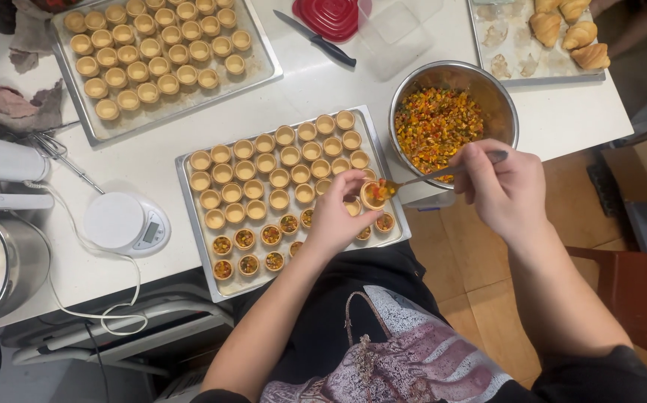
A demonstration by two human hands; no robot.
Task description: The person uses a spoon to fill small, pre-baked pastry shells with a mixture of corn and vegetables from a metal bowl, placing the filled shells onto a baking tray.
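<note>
Left hand (336, 216) closed on a small tart shell (372, 195), thumb + fingers pinching it, held just above the right end of the near baking tray (196, 250). Right hand (504, 188) closed on a spoon (443, 172), fist around the handle; spoon bowl w/ a bit of filling sits at the shell's rim, touching or nearly so, can't tell which. Near tray is on the white counter (144, 153), packed w/ rows of shells: the front rows nearest the person are filled shells (246, 239) w/ the orange/green mix, rest behind are empty. Just beyond the right hand, a steel mixing bowl (496, 93) holds the chopped filling (437, 123), red/yellow/green; bowl sits just beside the tray's right end. Left of the tray: round white kitchen scale (122, 222), cord looping off the counter edge, a steel pot (2, 265) at far left, a whisk (58, 155) behind the scale. Further back, a 2nd tray (260, 63) of empty shells, top left. Far centre: black-handled knife (316, 37), red lid (328, 16), clear plastic tub (398, 33). Far right: a tray w/ croissants (569, 30) at the counter corner.
</note>
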